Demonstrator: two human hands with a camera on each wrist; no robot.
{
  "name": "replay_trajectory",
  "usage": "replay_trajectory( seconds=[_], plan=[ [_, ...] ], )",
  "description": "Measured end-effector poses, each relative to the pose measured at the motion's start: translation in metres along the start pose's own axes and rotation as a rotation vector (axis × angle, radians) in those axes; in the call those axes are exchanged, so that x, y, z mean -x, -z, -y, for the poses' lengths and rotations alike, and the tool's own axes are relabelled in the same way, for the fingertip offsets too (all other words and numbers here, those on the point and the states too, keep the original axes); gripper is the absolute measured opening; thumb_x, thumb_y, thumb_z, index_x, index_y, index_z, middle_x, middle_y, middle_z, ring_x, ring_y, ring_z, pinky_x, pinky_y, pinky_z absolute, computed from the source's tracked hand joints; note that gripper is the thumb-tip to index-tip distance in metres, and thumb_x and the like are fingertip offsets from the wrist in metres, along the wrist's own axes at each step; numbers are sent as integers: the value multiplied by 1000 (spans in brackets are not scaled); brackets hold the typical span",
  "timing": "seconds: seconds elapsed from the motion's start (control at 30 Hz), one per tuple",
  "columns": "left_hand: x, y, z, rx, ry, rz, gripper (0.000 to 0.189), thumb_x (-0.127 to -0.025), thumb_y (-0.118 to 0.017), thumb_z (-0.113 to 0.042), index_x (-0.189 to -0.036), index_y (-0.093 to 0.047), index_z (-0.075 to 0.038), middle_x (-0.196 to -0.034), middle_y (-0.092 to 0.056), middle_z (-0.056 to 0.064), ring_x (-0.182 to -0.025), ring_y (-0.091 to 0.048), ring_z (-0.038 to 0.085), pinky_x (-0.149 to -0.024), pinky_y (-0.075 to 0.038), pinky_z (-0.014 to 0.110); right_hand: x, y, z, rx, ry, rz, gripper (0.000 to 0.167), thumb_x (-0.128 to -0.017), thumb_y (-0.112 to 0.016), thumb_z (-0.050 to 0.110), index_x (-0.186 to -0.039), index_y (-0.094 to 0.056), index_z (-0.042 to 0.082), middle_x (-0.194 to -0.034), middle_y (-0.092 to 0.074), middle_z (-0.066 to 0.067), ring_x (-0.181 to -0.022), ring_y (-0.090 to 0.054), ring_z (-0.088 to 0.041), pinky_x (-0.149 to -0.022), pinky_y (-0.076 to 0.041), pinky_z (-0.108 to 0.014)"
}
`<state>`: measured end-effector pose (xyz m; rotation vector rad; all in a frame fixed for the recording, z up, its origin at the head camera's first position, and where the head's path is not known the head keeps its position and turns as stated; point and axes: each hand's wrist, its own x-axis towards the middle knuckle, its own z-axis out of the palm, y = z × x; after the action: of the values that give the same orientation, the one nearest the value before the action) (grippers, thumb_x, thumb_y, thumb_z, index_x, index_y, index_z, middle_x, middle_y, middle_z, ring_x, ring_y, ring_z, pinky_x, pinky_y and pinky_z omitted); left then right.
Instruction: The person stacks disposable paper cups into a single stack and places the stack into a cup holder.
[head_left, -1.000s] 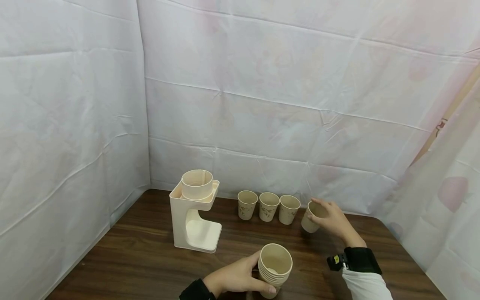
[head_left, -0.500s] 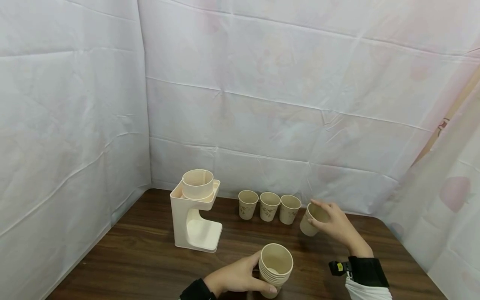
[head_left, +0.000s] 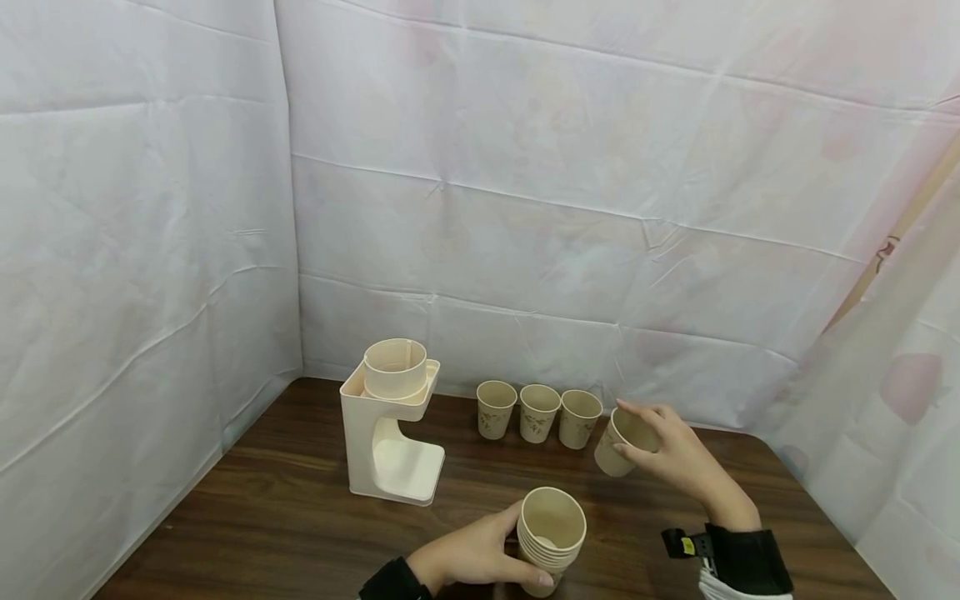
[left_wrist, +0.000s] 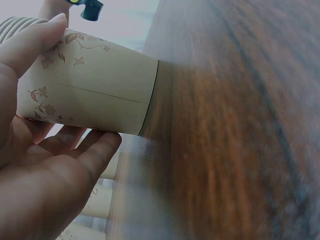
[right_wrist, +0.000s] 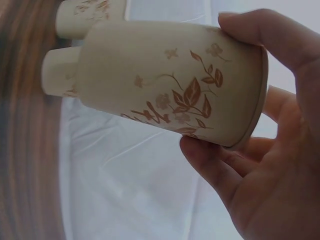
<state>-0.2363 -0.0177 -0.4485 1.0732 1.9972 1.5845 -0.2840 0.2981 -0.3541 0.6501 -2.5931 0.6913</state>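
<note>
In the head view my left hand (head_left: 480, 554) grips a nested stack of beige paper cups (head_left: 553, 533) at the table's front. Its thumb and fingers wrap the flower-printed side of the outer cup (left_wrist: 95, 82), whose base is at the tabletop in the left wrist view. Farther right, my right hand (head_left: 678, 454) holds a single paper cup (head_left: 613, 457) near its rim, thumb and fingers on opposite sides. That cup leans a little and appears raised off the table; its brown leaf print (right_wrist: 190, 95) faces the right wrist camera.
Three more paper cups stand upright in a row along the back: a left one (head_left: 494, 417), a middle one (head_left: 536, 421) and a right one (head_left: 578, 427). A cream C-shaped stand (head_left: 362, 446) with a round holder (head_left: 395, 379) sits left. White cloth (head_left: 465, 233) hangs behind the wooden table (head_left: 262, 508).
My right hand has drawn its paper cup slightly left and toward me, away from the back cloth. My left hand and its stack stay in place.
</note>
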Motion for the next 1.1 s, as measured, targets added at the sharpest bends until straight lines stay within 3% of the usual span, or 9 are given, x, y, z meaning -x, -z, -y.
replay_trajectory(
  seconds=[0.3,0.5,0.63,0.87,1.1],
  plan=[
    [0,0,0,20,2,13,74,-88,-79,-18,-149,-38,-20,-132,-59,-9,-124,-53,8,-100,-41,24,6,11,24,-65,85,38,57,-88,-81,25,-139,-59,12,-116,-56,-14,-88,-57,-22,-65,-52,-28],
    [0,0,0,14,1,10,73,-88,-80,-18,-148,-39,-20,-131,-59,-9,-124,-52,8,-101,-41,25,9,19,37,-99,88,65,57,-90,-79,27,-140,-58,12,-120,-56,-12,-88,-58,-17,-67,-54,-26],
    [0,0,-1,13,12,8,73,-88,-80,-19,-148,-39,-20,-132,-59,-9,-124,-51,8,-101,-40,25,12,24,48,-111,153,68,56,-90,-79,26,-141,-57,16,-123,-56,-9,-85,-57,-12,-66,-52,-25],
    [0,0,0,33,6,15,72,-89,-79,-18,-148,-39,-20,-131,-59,-9,-123,-53,8,-100,-41,25,18,34,71,-173,231,104,56,-91,-78,23,-142,-55,25,-131,-54,-3,-97,-59,-14,-64,-54,-24],
    [-1,1,0,29,-1,34,73,-90,-78,-18,-150,-36,-21,-132,-58,-11,-123,-53,8,-101,-41,25,22,40,92,-100,314,87,60,-89,-79,25,-144,-54,26,-133,-53,4,-107,-58,-14,-68,-52,-25]
  ],
)
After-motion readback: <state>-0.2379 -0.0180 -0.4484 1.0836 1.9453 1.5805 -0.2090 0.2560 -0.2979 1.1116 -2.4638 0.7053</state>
